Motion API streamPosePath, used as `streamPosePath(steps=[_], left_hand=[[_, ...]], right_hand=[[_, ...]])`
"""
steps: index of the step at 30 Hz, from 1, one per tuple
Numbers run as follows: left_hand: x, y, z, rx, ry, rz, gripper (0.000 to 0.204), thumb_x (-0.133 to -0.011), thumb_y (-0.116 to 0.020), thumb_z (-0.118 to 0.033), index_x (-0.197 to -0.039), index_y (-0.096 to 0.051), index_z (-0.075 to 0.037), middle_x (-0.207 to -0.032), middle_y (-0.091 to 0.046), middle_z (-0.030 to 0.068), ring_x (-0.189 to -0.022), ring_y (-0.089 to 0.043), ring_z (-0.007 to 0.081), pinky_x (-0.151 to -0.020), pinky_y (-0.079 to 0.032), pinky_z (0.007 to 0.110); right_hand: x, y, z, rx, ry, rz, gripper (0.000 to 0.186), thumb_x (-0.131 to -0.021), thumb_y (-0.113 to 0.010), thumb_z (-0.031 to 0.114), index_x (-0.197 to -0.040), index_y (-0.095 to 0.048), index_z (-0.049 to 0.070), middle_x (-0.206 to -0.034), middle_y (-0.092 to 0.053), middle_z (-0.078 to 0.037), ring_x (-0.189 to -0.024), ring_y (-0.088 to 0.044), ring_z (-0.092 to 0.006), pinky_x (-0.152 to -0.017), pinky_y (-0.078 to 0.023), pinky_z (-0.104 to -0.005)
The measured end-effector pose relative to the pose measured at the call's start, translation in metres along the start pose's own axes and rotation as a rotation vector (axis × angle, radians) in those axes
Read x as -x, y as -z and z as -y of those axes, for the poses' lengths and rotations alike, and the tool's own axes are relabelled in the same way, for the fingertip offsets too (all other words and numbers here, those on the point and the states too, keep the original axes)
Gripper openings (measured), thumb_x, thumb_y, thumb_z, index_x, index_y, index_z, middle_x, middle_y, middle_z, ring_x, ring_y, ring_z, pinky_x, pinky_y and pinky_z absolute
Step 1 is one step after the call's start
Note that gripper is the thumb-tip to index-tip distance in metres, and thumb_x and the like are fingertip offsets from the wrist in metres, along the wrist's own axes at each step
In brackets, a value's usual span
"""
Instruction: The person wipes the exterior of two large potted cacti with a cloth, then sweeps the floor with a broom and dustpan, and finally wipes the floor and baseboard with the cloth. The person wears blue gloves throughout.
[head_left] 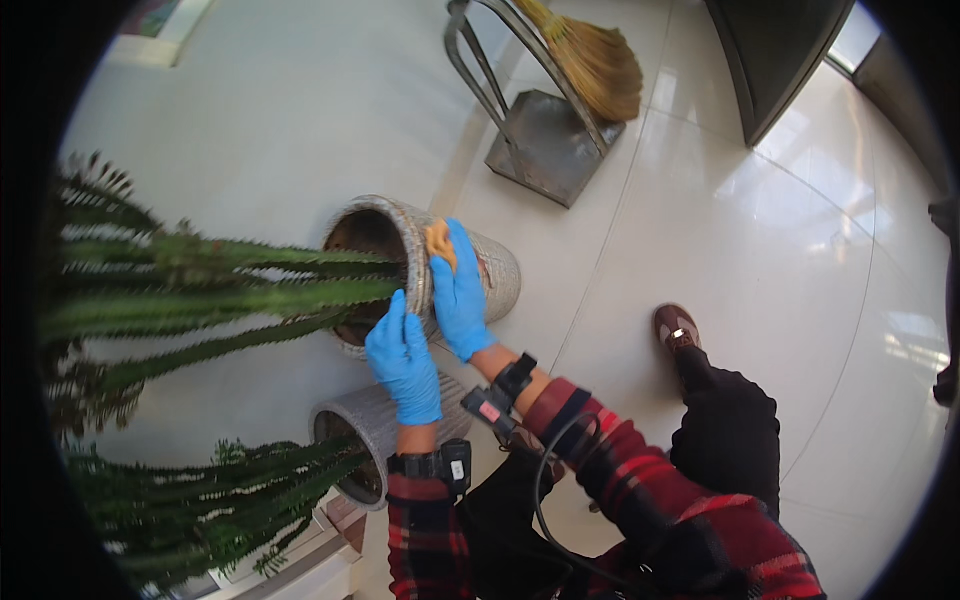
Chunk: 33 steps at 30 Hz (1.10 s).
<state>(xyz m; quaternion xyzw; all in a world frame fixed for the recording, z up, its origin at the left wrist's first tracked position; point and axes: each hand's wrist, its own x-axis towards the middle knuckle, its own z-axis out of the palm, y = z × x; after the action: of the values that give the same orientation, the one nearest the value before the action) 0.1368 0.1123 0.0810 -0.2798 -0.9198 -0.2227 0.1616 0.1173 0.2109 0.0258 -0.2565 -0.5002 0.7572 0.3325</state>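
We have the speckled grey cylindrical pot (506, 272) at ten o'clock, blue-gloved right hand (459, 295), fingers nearly straight, holding crumpled tan cloth (439, 241) against its wall, blue-gloved left hand (404, 365) loosely bent, seemingly empty, at its rim, wiping apparently underway, amount done or left unclear.

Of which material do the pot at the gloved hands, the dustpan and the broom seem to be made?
Pot: perhaps ceramic or concrete, uncertain; mottled grey, rough-looking surface.
Dustpan: likely sheet metal, dull and blotchy; its thin grey edges suggest this.
Broom: apparently dried plant fibre, matte; fine straw-coloured strands fan out.
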Motion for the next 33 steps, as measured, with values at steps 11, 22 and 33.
streamPosePath(steps=[11,22,33], left_hand=[[0.000,-0.001,-0.009,0.155,0.244,0.022,0.031,-0.097,-0.059,-0.009,-0.128,-0.063,-0.006,-0.112,-0.062,0.0079,-0.100,-0.057,0.0177,-0.089,-0.047,0.032],[0.004,-0.006,-0.009,0.241,0.372,-0.008,0.029,-0.101,-0.053,-0.011,-0.126,-0.060,0.002,-0.123,-0.062,0.0104,-0.109,-0.057,0.0174,-0.098,-0.044,0.033],[0.008,-0.006,0.001,0.161,0.308,-0.043,0.029,-0.099,-0.055,-0.011,-0.124,-0.062,0.003,-0.114,-0.064,0.0093,-0.101,-0.058,0.0188,-0.093,-0.045,0.034]], right_hand=[[-0.012,0.039,-0.062,0.098,-0.109,0.099,0.063,-0.100,-0.053,0.034,-0.147,-0.034,-0.003,-0.147,-0.042,-0.022,-0.136,-0.041,-0.0330,-0.112,-0.034,-0.0393],[-0.044,0.035,-0.108,0.003,-0.142,0.089,0.056,-0.099,-0.052,0.034,-0.141,-0.044,-0.002,-0.137,-0.051,-0.023,-0.128,-0.047,-0.0376,-0.110,-0.033,-0.0424],[-0.113,0.082,-0.216,0.142,-0.491,0.341,0.052,-0.098,-0.051,0.036,-0.136,-0.052,0.001,-0.138,-0.055,-0.018,-0.129,-0.051,-0.0303,-0.109,-0.035,-0.0340]])
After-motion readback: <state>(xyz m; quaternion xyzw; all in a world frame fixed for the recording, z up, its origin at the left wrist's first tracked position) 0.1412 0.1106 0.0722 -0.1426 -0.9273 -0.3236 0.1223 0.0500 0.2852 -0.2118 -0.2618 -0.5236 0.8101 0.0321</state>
